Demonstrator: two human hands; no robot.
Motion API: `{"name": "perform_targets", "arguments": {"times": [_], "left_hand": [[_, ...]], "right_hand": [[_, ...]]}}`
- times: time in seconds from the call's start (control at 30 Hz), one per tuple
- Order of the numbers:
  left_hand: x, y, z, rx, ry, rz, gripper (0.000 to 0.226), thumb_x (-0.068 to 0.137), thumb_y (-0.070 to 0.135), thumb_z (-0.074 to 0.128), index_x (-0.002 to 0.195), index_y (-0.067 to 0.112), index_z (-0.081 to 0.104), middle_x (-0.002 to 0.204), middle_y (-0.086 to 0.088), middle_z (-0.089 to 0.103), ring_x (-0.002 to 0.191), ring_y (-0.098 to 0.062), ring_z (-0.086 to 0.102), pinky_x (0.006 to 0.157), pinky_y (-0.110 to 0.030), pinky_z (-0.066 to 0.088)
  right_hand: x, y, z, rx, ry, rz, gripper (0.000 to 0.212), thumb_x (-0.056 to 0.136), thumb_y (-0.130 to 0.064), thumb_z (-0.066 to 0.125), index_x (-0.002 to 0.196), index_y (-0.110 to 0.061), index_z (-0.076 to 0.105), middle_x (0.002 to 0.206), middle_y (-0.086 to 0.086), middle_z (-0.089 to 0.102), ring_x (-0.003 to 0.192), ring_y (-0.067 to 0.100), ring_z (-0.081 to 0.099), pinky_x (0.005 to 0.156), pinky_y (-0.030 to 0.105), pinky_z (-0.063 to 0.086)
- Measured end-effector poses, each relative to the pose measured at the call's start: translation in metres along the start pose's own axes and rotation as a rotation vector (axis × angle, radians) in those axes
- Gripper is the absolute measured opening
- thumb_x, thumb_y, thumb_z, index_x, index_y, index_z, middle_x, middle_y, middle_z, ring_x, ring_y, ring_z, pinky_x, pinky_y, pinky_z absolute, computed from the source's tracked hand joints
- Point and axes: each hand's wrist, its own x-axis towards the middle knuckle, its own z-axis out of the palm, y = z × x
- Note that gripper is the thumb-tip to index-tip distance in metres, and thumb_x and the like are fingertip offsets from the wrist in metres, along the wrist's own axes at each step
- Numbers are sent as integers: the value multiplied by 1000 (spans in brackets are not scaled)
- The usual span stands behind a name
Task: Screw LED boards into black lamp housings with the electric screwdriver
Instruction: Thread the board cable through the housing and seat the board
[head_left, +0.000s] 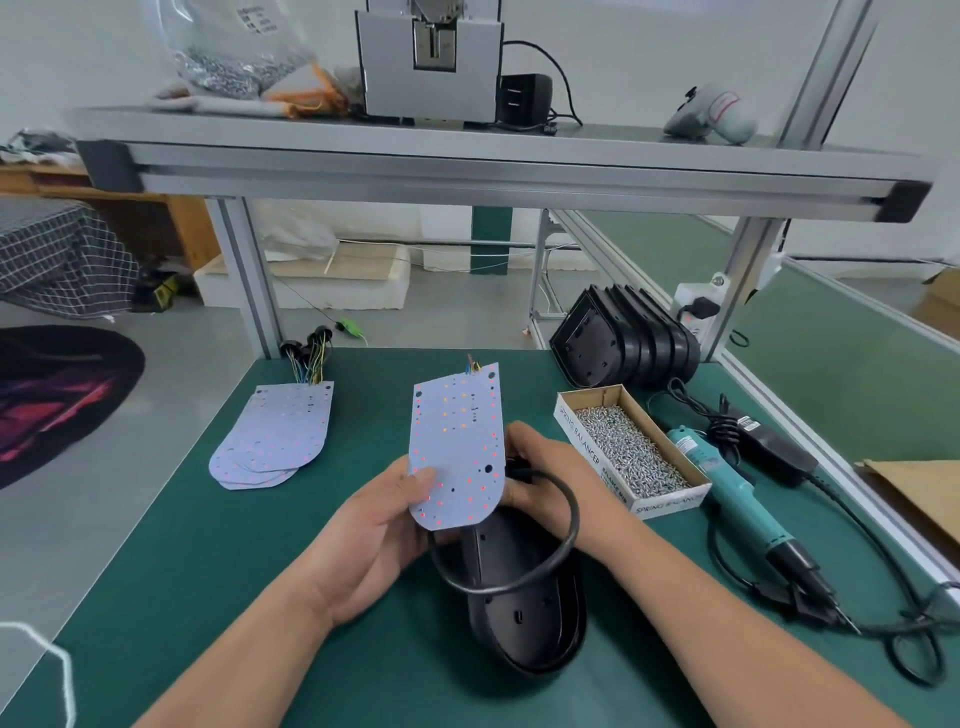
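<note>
My left hand pinches the lower left edge of a white LED board, held upright above a black lamp housing that lies open side up on the green mat. My right hand holds the board's right edge from behind, fingers curled, where the black cable leaves it and loops over the housing. The teal electric screwdriver lies on the mat to the right, untouched. Beside it, a cardboard box of screws stands open.
A fanned stack of LED boards with coloured wires lies at the left rear. Several black housings lean together at the right rear. The screwdriver's cord and adapter trail along the right edge. An aluminium shelf spans overhead.
</note>
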Motion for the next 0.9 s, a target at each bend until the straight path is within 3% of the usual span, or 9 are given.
{"name": "perform_targets", "arguments": {"times": [0.1,0.23,0.33,0.4,0.53,0.67,0.73,0.8,0.9], "left_hand": [[0,0,-6,-47,-14,9,47,103,28,52,146,14,61,155,-21,54,138,-35,57,112,-45,49],[2,-1,-12,-112,35,-12,43,98,32,61,138,19,69,145,-15,64,116,-26,69,92,-41,59],[3,1,-5,-12,-50,-27,49,104,36,52,150,20,58,151,-21,58,131,-36,61,104,-56,51],[3,0,-4,15,-124,-11,54,107,35,47,156,12,48,155,-26,52,138,-43,54,108,-56,49],[-1,6,-8,-82,-132,-19,50,105,31,51,150,12,55,150,-22,58,121,-35,64,89,-39,59],[0,4,-8,-173,-86,-107,50,98,31,60,143,10,63,125,-15,66,86,-22,63,65,-33,51],[0,3,-7,-172,-93,-111,47,100,29,56,141,8,65,118,-12,66,88,-23,60,72,-35,49],[0,1,-7,-181,-95,-107,44,102,28,52,138,7,67,121,-14,66,104,-31,57,93,-45,46],[-1,0,-10,-248,-102,-95,43,105,23,48,139,4,66,138,-19,66,118,-33,64,108,-46,50]], "right_hand": [[-4,2,-20,94,-72,2,52,85,-68,76,125,-37,63,119,-15,73,112,4,69,94,32,56],[-11,2,-34,165,-38,46,40,86,-53,79,119,-33,68,108,-12,74,103,7,70,84,26,55],[-11,0,-18,117,-6,57,43,83,-61,78,116,-36,66,109,-15,72,103,2,68,85,26,54],[-8,-6,-6,115,1,46,41,81,-64,78,112,-42,64,111,-19,71,105,-1,66,86,23,51],[-3,-12,4,114,1,43,35,79,-69,78,104,-54,59,107,-26,71,98,-4,66,80,20,47],[-4,-15,5,135,5,51,52,76,-75,78,113,-41,64,112,-20,73,103,0,69,86,28,55],[-4,-15,5,116,-13,48,48,80,-66,81,115,-38,64,111,-18,73,103,2,69,88,33,57],[-5,-15,6,89,-31,39,49,81,-60,84,119,-36,64,111,-13,73,104,6,69,92,40,57],[-3,-17,3,20,-12,17,66,73,-72,81,124,-35,64,113,-12,70,109,8,64,96,39,53]]}}
